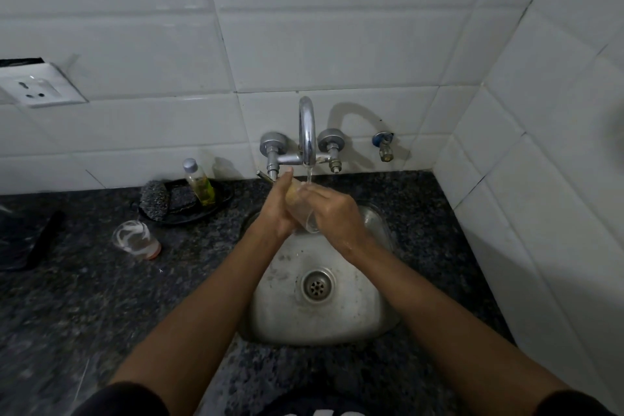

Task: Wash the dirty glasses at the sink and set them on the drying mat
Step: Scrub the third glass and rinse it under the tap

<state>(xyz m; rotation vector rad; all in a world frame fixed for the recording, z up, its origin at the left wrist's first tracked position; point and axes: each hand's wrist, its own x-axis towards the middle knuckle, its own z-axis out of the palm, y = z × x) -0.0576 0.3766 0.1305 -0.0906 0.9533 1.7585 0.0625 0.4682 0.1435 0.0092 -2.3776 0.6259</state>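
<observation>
Glass in hand: clear drinking glass is lying tilted between both hands above the sink, its mouth pointing up toward the running water and its base pointing down toward the person.
Desk: dark speckled granite desk is carrying the sink, the tray and a second glass.
Sink: small rounded steel sink is sitting sunk into the desk, with a round drain strainer near its middle.
Faucet: curved chrome faucet is sticking out from the white tiled wall and is pouring a thin stream of water onto the mouth of the held glass.
Left hand: left hand is pressing against the left side of the glass; its grip looks fairly flat, fingers reaching up along the glass.
Right hand: right hand is curling over the right side of the glass, the grip wrapped round it.
Tray: dark oval tray is sitting left of the faucet, holding a grey scrubbing pad and a small bottle of yellow liquid.
Second glass: clear soapy glass with a reddish base is standing on the desk, left of the sink and just in front of the tray.
</observation>
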